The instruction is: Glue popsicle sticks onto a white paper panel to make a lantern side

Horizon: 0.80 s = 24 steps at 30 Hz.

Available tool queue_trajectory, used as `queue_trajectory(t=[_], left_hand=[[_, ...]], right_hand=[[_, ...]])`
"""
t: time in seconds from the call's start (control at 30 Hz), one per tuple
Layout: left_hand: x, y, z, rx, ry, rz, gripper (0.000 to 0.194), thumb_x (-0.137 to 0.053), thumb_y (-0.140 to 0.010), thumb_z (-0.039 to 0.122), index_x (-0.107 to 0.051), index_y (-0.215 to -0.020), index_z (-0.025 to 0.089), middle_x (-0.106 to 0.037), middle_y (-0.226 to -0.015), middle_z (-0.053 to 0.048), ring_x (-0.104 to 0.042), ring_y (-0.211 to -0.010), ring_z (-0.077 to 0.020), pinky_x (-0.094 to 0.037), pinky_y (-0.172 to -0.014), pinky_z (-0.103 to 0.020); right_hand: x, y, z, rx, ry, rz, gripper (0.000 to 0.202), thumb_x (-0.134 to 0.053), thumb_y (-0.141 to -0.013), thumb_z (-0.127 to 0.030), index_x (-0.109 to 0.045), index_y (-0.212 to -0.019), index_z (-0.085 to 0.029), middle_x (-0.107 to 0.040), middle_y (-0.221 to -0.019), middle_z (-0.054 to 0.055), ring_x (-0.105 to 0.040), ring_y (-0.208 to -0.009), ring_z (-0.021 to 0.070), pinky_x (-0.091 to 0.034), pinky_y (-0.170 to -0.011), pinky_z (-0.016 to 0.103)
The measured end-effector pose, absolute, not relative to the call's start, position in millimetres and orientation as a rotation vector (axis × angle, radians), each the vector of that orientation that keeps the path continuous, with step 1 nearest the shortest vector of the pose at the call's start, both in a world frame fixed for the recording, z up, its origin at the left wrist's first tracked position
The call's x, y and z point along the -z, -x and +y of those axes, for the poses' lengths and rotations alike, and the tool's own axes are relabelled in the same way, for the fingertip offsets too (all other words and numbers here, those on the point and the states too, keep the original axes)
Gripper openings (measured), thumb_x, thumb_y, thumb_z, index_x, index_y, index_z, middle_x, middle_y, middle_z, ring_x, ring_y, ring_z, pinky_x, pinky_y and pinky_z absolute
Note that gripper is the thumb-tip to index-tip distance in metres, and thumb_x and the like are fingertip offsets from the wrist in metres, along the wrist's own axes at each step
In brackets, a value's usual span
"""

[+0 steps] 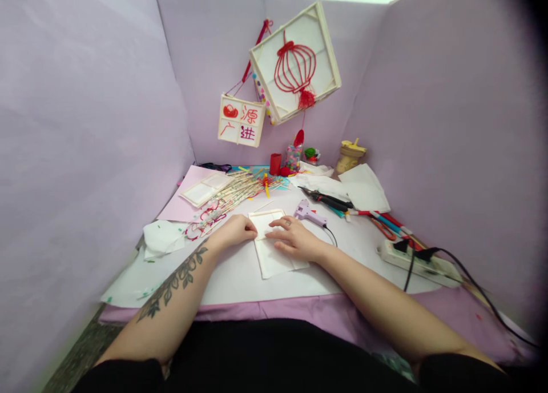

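Note:
A small white panel with a thin pale frame [269,263] lies flat on the white sheet in front of me. My left hand [240,231] is closed at the panel's left edge, its fingertips pressed together; whatever they pinch is too small to name. My right hand [295,239] rests over the panel's right side with its fingers spread, touching the surface and holding nothing. Just behind my right hand lies a lilac glue gun [310,213], its cord running to the right.
Bundled sticks [240,190] and another framed panel [204,191] lie back left. Black-handled pliers [327,199] and a power strip [419,264] are to the right. A lantern panel [295,67] hangs on the back wall, with purple walls on both sides.

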<state>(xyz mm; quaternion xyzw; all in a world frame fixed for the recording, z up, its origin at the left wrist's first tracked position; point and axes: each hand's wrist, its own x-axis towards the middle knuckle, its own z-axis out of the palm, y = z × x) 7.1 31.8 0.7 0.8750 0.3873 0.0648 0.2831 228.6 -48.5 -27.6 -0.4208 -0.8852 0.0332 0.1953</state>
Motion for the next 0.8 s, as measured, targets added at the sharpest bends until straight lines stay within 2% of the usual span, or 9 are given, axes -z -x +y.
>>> queue_trajectory(t=[0.3, 0.5, 0.8], left_hand=[[6.3, -5.9, 37.3, -0.172, -2.373, 1.016, 0.023, -0.057, -0.072, 0.024, -0.075, -0.082, 0.016, -0.073, -0.078, -0.003, -0.062, -0.071, -0.0160, -0.042, -0.066, -0.023], [9.3, -4.5, 39.5, -0.200, -2.353, 0.985, 0.021, -0.056, -0.072, 0.023, -0.075, -0.080, 0.016, -0.072, -0.077, -0.003, -0.062, -0.071, -0.0159, -0.042, -0.067, -0.024], [11.6, -3.8, 41.2, -0.200, -2.335, 0.991, 0.021, -0.057, -0.071, 0.024, -0.075, -0.080, 0.016, -0.072, -0.077, -0.003, -0.061, -0.070, -0.0158, -0.042, -0.067, -0.024]], right_hand=[[26.4, -218.3, -50.0, -0.071, 1.255, -2.589, 0.040, -0.046, -0.092, -0.043, -0.056, -0.130, -0.034, -0.043, -0.140, 0.011, -0.036, -0.123, 0.0332, -0.032, -0.098, 0.055], [21.4, -213.3, -51.8, -0.044, 1.324, -2.634, 0.041, -0.047, -0.091, -0.045, -0.057, -0.129, -0.031, -0.044, -0.140, 0.012, -0.032, -0.128, 0.0368, -0.033, -0.097, 0.056], [16.5, -205.4, -52.7, -0.009, 1.329, -2.647, 0.039, -0.051, -0.089, -0.046, -0.062, -0.123, -0.028, -0.044, -0.139, 0.013, -0.030, -0.130, 0.0376, -0.031, -0.099, 0.058]])
